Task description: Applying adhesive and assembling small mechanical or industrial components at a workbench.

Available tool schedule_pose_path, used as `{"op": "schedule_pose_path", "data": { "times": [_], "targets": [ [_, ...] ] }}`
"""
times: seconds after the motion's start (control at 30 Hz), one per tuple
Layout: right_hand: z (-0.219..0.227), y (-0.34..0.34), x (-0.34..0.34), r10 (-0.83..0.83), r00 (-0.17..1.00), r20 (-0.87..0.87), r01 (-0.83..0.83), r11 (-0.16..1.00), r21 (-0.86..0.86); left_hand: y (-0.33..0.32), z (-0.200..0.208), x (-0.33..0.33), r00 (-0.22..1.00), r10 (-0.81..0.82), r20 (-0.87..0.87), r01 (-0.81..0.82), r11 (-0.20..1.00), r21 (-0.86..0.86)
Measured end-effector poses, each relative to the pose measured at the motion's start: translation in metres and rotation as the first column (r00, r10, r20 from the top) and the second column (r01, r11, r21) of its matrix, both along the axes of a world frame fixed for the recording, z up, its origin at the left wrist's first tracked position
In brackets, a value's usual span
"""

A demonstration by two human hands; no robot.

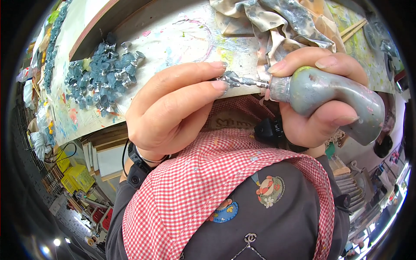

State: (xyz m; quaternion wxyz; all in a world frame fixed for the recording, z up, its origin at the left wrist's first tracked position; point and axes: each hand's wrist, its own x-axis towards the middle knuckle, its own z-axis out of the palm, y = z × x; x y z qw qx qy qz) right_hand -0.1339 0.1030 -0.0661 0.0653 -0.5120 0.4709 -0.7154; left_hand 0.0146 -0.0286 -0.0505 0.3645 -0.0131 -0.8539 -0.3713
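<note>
When the nozzle (262,83) sat this close, gentle won

The silvery piece (238,80) was right at the nozzle, left hand (162,104) pinching it by the fingertips, right hand (299,125) wrapped round the grey squeeze bottle (344,99). Imo a still pinch and light squeeze looked best; heavy risked blobs.

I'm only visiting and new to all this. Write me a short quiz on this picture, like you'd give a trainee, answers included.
1. Which hand grips the grey plastic squeeze bottle?
2. True or false: the clustered heap of small blue-grey pieces lies on the paint-stained white table.
3. Fill in: the bottle's silvery metal nozzle points toward the person's ____.

Key:
1. The right hand.
2. True.
3. Left hand.
</note>
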Motion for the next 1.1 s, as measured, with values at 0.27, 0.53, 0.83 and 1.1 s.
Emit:
{"op": "schedule_pose_path", "data": {
  "times": [0.27, 0.53, 0.83, 1.1],
  "targets": [
    [0.003, -0.001, 0.005, -0.135, 0.990, -0.045, 0.138, 0.987, 0.080, 0.000, 0.000, -0.001, 1.000, 0.004, -0.021, -0.005, 0.999, -0.039],
    [0.002, 0.002, -0.002, -0.064, 0.990, -0.126, 0.071, 0.996, 0.053, 0.000, -0.001, -0.001, 0.999, 0.019, -0.035, -0.020, 0.999, -0.036],
    [0.007, 0.002, 0.006, -0.180, 0.983, -0.040, 0.184, 0.970, 0.157, 0.002, -0.001, 0.000, 0.999, 0.024, -0.034, -0.024, 0.999, -0.025],
    [-0.001, 0.001, -0.002, -0.063, 0.997, -0.053, 0.062, 0.998, -0.016, 0.003, 0.001, -0.001, 0.999, 0.040, -0.021, -0.041, 0.999, -0.035]
  ]
}}
